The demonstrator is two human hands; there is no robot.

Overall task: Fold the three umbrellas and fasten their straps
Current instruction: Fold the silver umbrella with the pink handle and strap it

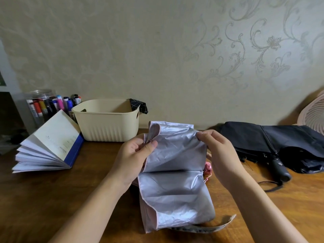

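Wooden table (52,199) against patterned wallpaper. Left hand (135,155) and right hand (220,155) each pinch crinkled silver canopy of pink-edged umbrella (175,172), centre near. Black umbrella (273,146) lies loose, far right. Advice: align panels flat, wrap tightly, then close limp beige strap (219,225).

This is a room in a home, seen at a desk set against the wall. The wallpaper (245,50) bears pale floral scrolls (a household pattern rather than an office one). On the wooden desk (35,199) stand a jar (39,95) of markers (59,104), an open book (50,146) and a cream basket (107,120). A fan (313,114) shows at the right edge. A silver umbrella (175,190) and a black umbrella (254,137) add everyday clutter.
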